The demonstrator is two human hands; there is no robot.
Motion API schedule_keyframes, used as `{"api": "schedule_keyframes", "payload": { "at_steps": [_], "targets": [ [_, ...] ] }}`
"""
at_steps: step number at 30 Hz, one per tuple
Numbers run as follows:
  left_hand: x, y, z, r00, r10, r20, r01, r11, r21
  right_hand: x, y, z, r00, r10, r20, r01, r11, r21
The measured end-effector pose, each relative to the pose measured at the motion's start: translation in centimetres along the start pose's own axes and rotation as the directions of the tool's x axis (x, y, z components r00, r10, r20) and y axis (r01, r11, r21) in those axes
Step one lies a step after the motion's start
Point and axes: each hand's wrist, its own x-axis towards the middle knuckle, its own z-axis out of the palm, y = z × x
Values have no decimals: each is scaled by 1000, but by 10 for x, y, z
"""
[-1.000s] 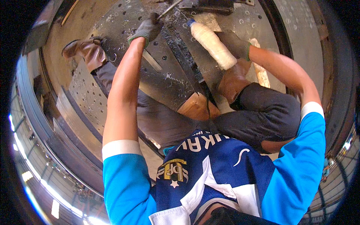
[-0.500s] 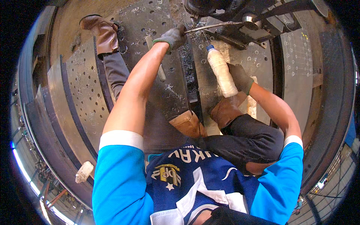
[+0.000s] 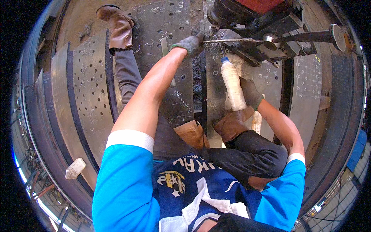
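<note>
My left hand (image 3: 192,45), in a grey glove, is closed round the end of a metal lever (image 3: 235,40). That lever runs level to a round hub (image 3: 271,41) on a dark drilling machine (image 3: 247,23) with a red top. My right hand (image 3: 251,92), gloved too, grips a plastic bottle (image 3: 233,87) of whitish liquid from its right side. The bottle leans slightly, its blue cap (image 3: 225,59) uppermost, and a thin spout points from it up under the machine. The machine's cutting end is hidden from this view.
Steel plates (image 3: 91,77) with several drilled holes lie side by side, separated by dark gaps. Curly metal shavings (image 3: 179,96) litter them. A flat metal strip (image 3: 164,46) lies beyond my left forearm. A whitish plastic container (image 3: 75,169) sits at left. My brown boots (image 3: 121,33) rest among the plates.
The whole view has turned and shifted a little, so the machine and hands appear lower and farther right. Both hands keep their holds on lever and bottle.
</note>
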Motion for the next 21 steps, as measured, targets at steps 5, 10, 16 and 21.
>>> {"api": "schedule_keyframes", "payload": {
  "at_steps": [5, 10, 16, 21],
  "targets": [
    [-5, 11, -4, 1000, -13, 23, 13, 1000, 24, -4, 4, 10, 999, 21, -42, -1, 908, 419],
    [-5, 11, -3, 998, -33, 50, 32, 999, 23, -3, -7, 0, 987, -90, -135, 119, 967, 224],
    [-3, 10, 0, 999, -20, 31, 19, 1000, 10, 2, -6, -5, 987, 57, 152, -78, 988, 134],
    [-7, 12, 0, 1000, 3, 16, -3, 1000, -1, 2, 5, 11, 999, 21, 43, -27, 989, 143]
  ]
}}
